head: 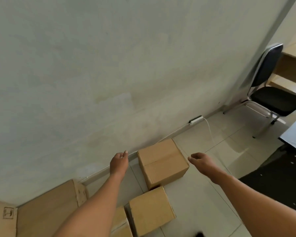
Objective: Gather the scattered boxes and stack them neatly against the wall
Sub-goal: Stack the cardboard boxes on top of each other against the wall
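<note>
Wall [109, 65]: pale grey-green, marked with faint beige patches low down. Floor [203, 194]: off-white tiles, lined with thin grey joints. Box by the wall [162, 162]: plain tan cardboard. Nearer box [150, 211]: the same tan, unprinted. Large carton at left [48, 211]: tan, stamped with a small dark square mark at its corner. Chair [273, 100]: black seat and back, silver metal frame. Cable [210, 132]: white. Shelving at right [292, 69]: light wood.

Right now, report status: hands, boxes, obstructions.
Left hand and right hand open, flanking the cardboard box by the wall, not touching. Second box nearer, unstacked. White cable trails on floor beside it.
</note>
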